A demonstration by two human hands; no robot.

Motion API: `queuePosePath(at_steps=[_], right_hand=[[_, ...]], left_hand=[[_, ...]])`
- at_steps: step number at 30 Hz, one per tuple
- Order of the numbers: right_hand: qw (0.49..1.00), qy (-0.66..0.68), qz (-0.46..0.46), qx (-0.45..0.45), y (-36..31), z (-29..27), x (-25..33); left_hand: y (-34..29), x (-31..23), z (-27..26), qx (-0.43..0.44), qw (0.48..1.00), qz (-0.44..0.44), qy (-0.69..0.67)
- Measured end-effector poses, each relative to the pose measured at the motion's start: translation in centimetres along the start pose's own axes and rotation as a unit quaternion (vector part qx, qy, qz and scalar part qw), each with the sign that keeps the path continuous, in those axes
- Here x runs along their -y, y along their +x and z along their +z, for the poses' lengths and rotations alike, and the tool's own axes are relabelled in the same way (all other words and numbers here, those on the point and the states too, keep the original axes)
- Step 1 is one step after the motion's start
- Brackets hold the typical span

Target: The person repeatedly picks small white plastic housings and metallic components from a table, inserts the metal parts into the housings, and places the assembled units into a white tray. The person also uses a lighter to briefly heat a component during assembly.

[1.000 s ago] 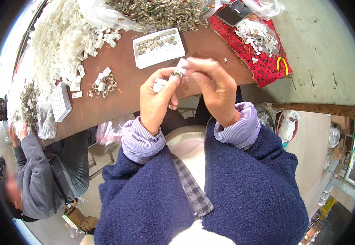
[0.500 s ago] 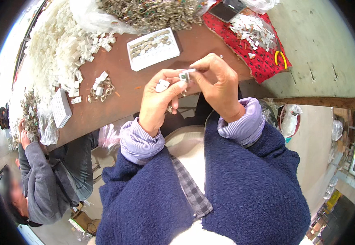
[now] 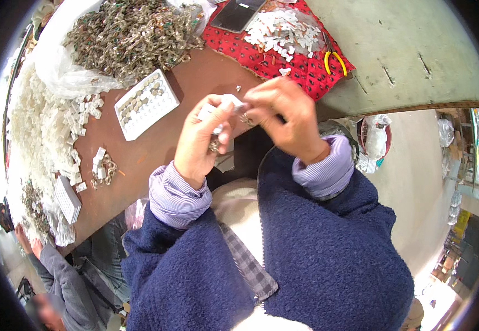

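My left hand (image 3: 198, 138) is closed on a small white plastic casing (image 3: 231, 101), held up between thumb and forefinger. More white pieces and a bit of metal chain show among its lower fingers. Close against the casing, my right hand (image 3: 288, 118) is blurred, its thumb and fingers drawn together. What the right fingertips hold cannot be made out. Both hands are above the near edge of the brown table (image 3: 195, 74). Beyond the left hand lies a white tray (image 3: 167, 102) with rows of round, silvery, coin-like discs.
Metal chain parts (image 3: 132, 41) are heaped on plastic at the back. White casings (image 3: 41, 138) pile up at the left, near a stack of white trays (image 3: 67, 198). A red cloth (image 3: 228, 47) bears white pieces, a phone (image 3: 236, 15) and yellow-handled pliers (image 3: 336, 62). Another person (image 3: 79, 287) works at lower left.
The view has swung to the right, so the table things appear farther left and the red cloth nearer. My right hand has moved and blurs beside the casing, which stays in my left.
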State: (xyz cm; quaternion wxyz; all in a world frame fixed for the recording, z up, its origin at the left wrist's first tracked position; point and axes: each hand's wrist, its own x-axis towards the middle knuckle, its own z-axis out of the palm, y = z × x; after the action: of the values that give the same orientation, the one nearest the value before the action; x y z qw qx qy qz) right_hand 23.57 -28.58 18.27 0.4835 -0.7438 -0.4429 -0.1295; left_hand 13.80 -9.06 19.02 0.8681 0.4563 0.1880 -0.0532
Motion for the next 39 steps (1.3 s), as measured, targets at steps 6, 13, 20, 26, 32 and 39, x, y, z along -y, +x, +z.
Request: queuePosePath(at_steps=[6,13,20,26,32,39], right_hand=[[0.961,-0.258,0.079,-0.063,1.7,-3.2,-8.1],[0.961,-0.149,0.222,-0.070,2.5,-2.8,-6.7],[0.996,0.072,0.052,-0.013,1.3,1.1,1.8],[0.998,0.027,-0.053,-0.017,1.5,1.7,3.2],[0.997,0.027,-0.072,0.004,1.9,3.1,4.7],[0.992,0.064,-0.038,0.106,4.8,5.2,5.2]], left_hand=[[1.3,-0.7,-1.4,0.000,0.997,0.055,-0.049],[1.0,-1.1,-1.7,0.016,0.999,0.036,-0.002],[-0.8,-0.2,0.0,0.057,0.998,0.020,0.012],[-2.6,-0.7,-1.2,0.056,0.996,0.062,0.017],[-3.8,-1.1,-2.2,0.035,0.996,0.075,0.017],[-5.0,-1.7,-5.2,-0.015,0.992,0.112,0.056]])
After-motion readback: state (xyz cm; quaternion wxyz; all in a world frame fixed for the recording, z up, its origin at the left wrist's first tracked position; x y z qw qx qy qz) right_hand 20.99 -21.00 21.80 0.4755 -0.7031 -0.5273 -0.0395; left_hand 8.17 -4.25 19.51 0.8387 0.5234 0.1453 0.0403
